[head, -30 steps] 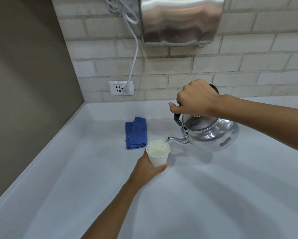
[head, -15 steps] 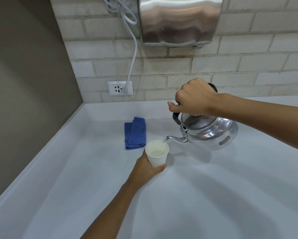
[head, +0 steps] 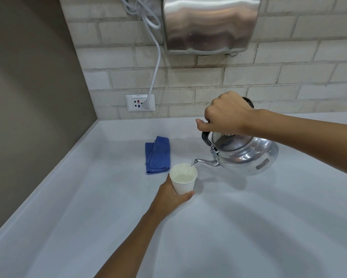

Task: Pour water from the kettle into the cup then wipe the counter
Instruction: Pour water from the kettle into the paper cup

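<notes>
We were right in the pour. Our right hand [head: 226, 113] was clenched around the black handle of the kettle [head: 242, 155], which hung tipped forward above the counter [head: 249, 227], spout down and to the left. The spout's tip sat just over the far rim of the cup [head: 183, 178], and a thin stream of water ran from it into the cup.

Our left hand [head: 170, 197] was wrapped around the lower part of the white paper cup, thumb across the near side, bracing it where it stood near the middle of the counter. Inside, the water looked to be well up, though how close to the brim we could not tell from that angle.

The folded blue cloth [head: 158, 155] lay on the counter just behind and to the left of the cup, close by but not touching it, untouched and ready for the wipe.

So by our reckoning the first step was in hand and near its end; the wiping had not begun. The next move, as we judged it, called for levelling the kettle gently so the stream cut off cleanly without dribbling down the spout, then setting it down clear of the cup. Only then would a hand be free for the cloth. A thin paper cup squeezed too hard might buckle and spill.
</notes>
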Available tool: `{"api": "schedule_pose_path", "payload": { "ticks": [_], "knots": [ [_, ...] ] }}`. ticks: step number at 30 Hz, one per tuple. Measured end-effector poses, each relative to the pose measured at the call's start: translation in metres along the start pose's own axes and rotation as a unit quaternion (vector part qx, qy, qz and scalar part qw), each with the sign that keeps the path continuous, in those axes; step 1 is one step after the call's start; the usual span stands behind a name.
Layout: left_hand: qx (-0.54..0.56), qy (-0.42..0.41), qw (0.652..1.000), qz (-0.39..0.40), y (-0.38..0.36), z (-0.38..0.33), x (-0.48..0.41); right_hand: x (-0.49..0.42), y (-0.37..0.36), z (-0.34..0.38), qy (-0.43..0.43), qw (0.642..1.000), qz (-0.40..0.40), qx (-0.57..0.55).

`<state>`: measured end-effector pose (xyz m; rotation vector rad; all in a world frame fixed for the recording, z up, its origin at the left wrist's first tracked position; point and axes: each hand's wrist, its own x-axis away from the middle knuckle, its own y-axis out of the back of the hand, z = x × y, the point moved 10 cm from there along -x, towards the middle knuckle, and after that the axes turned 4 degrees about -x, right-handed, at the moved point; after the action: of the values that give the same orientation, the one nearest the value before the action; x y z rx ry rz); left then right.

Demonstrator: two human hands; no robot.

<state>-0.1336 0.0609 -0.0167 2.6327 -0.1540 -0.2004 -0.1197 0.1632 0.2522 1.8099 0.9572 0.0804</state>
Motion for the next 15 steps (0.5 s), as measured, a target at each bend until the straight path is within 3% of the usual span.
{"api": "schedule_pose_path", "payload": {
  "ticks": [15],
  "knots": [
    [0.003, -0.003, 1.0, 0.003, -0.001, 0.0002, -0.0004, 0.0003, 0.001, 0.0014, -0.001, 1.0, 0.003, 0.003]
  ]
}}
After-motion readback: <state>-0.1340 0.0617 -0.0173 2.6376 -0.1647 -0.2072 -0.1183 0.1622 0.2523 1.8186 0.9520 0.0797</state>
